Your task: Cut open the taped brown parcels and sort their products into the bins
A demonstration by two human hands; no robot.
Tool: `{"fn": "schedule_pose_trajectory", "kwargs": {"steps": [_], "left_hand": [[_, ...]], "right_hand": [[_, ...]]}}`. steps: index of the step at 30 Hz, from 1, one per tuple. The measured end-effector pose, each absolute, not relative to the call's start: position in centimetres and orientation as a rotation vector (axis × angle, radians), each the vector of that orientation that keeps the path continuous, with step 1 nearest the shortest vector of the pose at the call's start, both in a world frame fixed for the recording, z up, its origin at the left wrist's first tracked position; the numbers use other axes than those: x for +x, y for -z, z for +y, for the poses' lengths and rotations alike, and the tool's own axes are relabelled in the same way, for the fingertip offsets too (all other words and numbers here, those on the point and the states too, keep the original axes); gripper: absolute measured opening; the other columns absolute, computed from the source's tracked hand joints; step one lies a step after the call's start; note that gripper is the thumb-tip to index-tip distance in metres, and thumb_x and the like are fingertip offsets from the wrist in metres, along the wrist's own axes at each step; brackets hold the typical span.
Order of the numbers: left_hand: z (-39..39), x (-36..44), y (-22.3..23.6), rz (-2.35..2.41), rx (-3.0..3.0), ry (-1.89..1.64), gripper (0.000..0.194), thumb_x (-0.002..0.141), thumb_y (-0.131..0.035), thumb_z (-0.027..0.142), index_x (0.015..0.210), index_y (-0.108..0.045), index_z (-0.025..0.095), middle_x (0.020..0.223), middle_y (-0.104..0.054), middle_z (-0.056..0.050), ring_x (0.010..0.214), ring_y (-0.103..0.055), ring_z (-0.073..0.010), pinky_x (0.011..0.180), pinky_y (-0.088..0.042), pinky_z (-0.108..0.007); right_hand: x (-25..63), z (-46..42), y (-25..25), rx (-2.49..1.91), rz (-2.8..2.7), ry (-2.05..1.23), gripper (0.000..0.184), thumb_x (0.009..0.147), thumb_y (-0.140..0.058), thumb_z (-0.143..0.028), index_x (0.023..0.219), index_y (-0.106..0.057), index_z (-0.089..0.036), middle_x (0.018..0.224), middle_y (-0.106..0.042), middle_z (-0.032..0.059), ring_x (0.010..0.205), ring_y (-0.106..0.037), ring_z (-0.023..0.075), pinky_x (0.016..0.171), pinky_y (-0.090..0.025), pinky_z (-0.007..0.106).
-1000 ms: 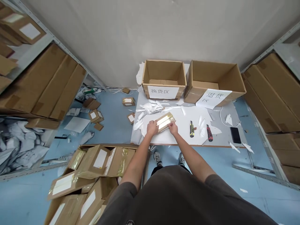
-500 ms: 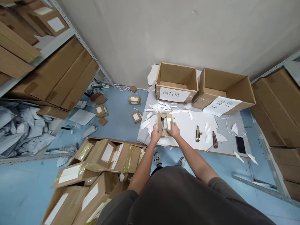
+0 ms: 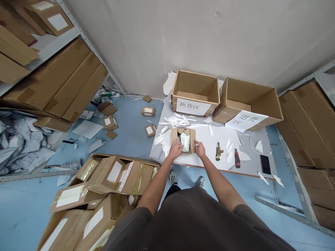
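A small cardboard box (image 3: 193,136) stands near the front of the white table, its flaps folded outward. Inside it lies a pale green and white packet (image 3: 185,141). My left hand (image 3: 176,149) rests over the box's near left side, fingers stretched toward the packet. My right hand (image 3: 200,149) has its fingertips closed on the edge of the right flap. To the right on the table lie a yellow and black utility knife (image 3: 218,151) and a red and black utility knife (image 3: 237,158).
Two large open cartons, left (image 3: 195,91) and right (image 3: 251,99), stand along the table's back with handwritten paper signs. Torn white paper strips (image 3: 176,121) lie behind the small box. A phone (image 3: 265,164) sits at right. A big carton of parcels (image 3: 110,174) stands left of me.
The box's side flaps are now spread out and the packet inside shows more. My hands have moved apart, the left one nearer the opening.
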State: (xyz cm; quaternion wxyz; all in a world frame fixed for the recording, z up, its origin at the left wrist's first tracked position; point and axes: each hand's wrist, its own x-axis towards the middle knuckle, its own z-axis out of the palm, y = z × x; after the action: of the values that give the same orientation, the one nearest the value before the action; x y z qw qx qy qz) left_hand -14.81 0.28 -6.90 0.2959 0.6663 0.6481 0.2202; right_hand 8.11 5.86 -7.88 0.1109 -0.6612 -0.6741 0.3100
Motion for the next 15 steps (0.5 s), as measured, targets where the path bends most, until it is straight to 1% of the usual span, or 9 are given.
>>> {"fn": "schedule_pose_trajectory", "kwargs": {"steps": [1,3,4,5,6,8,10,12,15], "left_hand": [[-0.1,-15.2,7.1,1.683,1.763,-0.575,0.034,0.101,-0.051,0.029,0.092,-0.083,0.021,0.133,-0.077,-0.009,0.159,-0.037,-0.0297,0.130,-0.032,-0.058],[-0.9,-15.7,7.3,1.609,1.794,-0.499,0.029,0.097,-0.063,0.037,0.078,-0.079,0.023,0.140,-0.073,-0.006,0.163,-0.028,-0.0326,0.132,-0.026,-0.061],[-1.3,-15.8,7.3,1.590,1.820,-0.455,0.024,0.092,-0.072,0.041,0.078,-0.078,0.023,0.144,-0.070,-0.007,0.165,-0.024,-0.0342,0.133,-0.022,-0.062],[-1.7,-15.8,7.3,1.590,1.842,-0.423,0.020,0.087,-0.079,0.043,0.084,-0.079,0.023,0.148,-0.068,-0.007,0.165,-0.021,-0.0354,0.133,-0.018,-0.062],[-2.0,-15.6,7.3,1.602,1.858,-0.407,0.023,0.083,-0.084,0.044,0.093,-0.080,0.023,0.150,-0.066,-0.008,0.166,-0.019,-0.0358,0.134,-0.016,-0.063],[-2.4,-15.0,7.2,1.633,1.879,-0.408,0.030,0.083,-0.086,0.041,0.107,-0.080,0.025,0.151,-0.065,-0.009,0.166,-0.018,-0.0356,0.134,-0.012,-0.064],[-2.6,-14.3,7.1,1.646,1.902,-0.424,0.022,0.088,-0.082,0.039,0.106,-0.081,0.026,0.150,-0.066,-0.008,0.167,-0.015,-0.0359,0.133,-0.010,-0.065],[-2.7,-13.6,7.0,1.648,1.923,-0.446,0.012,0.091,-0.078,0.037,0.096,-0.083,0.027,0.148,-0.067,-0.006,0.167,-0.013,-0.0366,0.133,-0.008,-0.066],[-2.9,-13.2,6.8,1.652,1.924,-0.459,0.011,0.092,-0.077,0.036,0.091,-0.083,0.027,0.147,-0.068,-0.006,0.166,-0.017,-0.0375,0.133,-0.009,-0.066]], "right_hand": [[7.7,5.9,8.1,-1.939,-2.042,-0.871,0.050,0.098,-0.047,-0.024,0.144,-0.067,-0.019,0.126,-0.069,0.0111,0.104,-0.070,0.0214,0.097,-0.055,0.031],[6.8,6.3,8.1,-1.953,-2.157,-0.790,0.046,0.098,-0.048,-0.020,0.136,-0.074,-0.020,0.128,-0.068,0.0131,0.117,-0.065,0.0247,0.103,-0.052,0.033],[6.4,6.6,7.9,-1.965,-2.212,-0.755,0.044,0.097,-0.050,-0.018,0.133,-0.076,-0.020,0.130,-0.068,0.0145,0.122,-0.062,0.0270,0.105,-0.051,0.036],[5.9,6.9,7.5,-1.974,-2.262,-0.715,0.041,0.096,-0.052,-0.017,0.128,-0.078,-0.019,0.131,-0.068,0.0162,0.126,-0.058,0.0298,0.106,-0.050,0.038],[5.5,7.2,7.0,-1.969,-2.305,-0.667,0.038,0.095,-0.055,-0.017,0.123,-0.080,-0.018,0.132,-0.067,0.0179,0.130,-0.054,0.0328,0.107,-0.050,0.042],[4.5,7.9,5.8,-1.869,-2.386,-0.549,0.032,0.093,-0.059,-0.018,0.116,-0.082,-0.017,0.137,-0.065,0.0203,0.139,-0.045,0.0380,0.110,-0.047,0.048],[3.2,8.4,4.8,-1.644,-2.487,-0.476,0.032,0.093,-0.059,-0.017,0.117,-0.081,-0.016,0.142,-0.062,0.0197,0.145,-0.038,0.0387,0.115,-0.043,0.052],[1.6,8.8,4.3,-1.423,-2.627,-0.529,0.033,0.093,-0.058,-0.014,0.118,-0.080,-0.015,0.139,-0.064,0.0182,0.143,-0.042,0.0351,0.117,-0.041,0.049],[-0.4,9.4,4.2,-1.382,-2.811,-0.711,0.030,0.095,-0.055,-0.012,0.112,-0.080,-0.012,0.123,-0.071,0.0194,0.128,-0.055,0.0323,0.112,-0.045,0.043]]}}
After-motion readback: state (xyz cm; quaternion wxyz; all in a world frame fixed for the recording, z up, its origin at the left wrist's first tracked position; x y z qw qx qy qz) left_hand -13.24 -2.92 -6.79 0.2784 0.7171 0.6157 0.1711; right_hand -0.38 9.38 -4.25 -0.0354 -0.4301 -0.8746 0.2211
